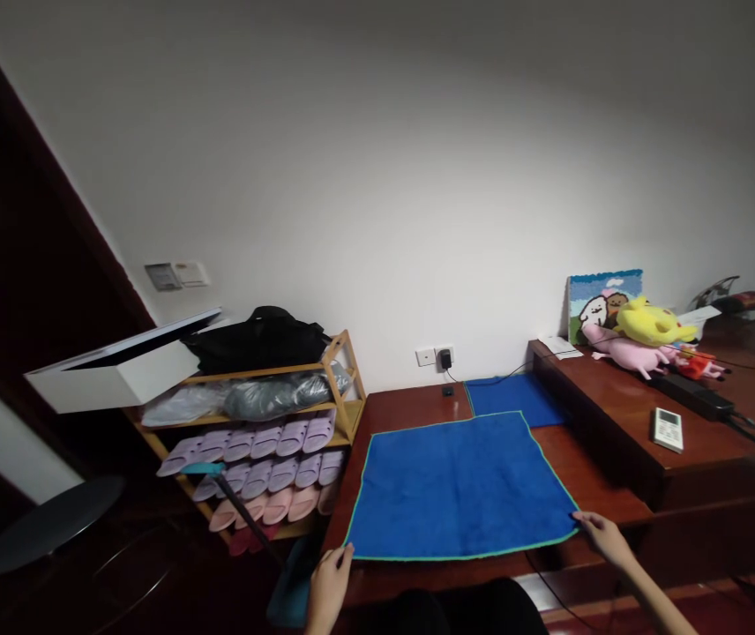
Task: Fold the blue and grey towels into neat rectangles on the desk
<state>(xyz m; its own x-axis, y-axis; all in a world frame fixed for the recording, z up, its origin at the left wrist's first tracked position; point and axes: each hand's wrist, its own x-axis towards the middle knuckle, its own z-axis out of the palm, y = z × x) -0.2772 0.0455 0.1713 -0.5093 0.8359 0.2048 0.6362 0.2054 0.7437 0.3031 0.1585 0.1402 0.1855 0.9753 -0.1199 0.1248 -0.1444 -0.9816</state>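
A blue cloth [460, 489] with a light green edge is spread nearly flat over the reddish-brown wooden surface [404, 407]. My left hand [330, 582] pinches its near left corner between thumb and fingers. At the near right corner, my right hand [599, 532] is closed on the same cloth. Behind it, against the wall, lies a second blue cloth [519, 399], partly covered by the first one.
Left stands a wooden rack [344, 353] with slippers [268, 441], a black bag [262, 339] and an open white box [119, 375]. On the raised right surface [589, 397] are plush toys [655, 322], a white remote [667, 429] and a black adapter [693, 397] with cables.
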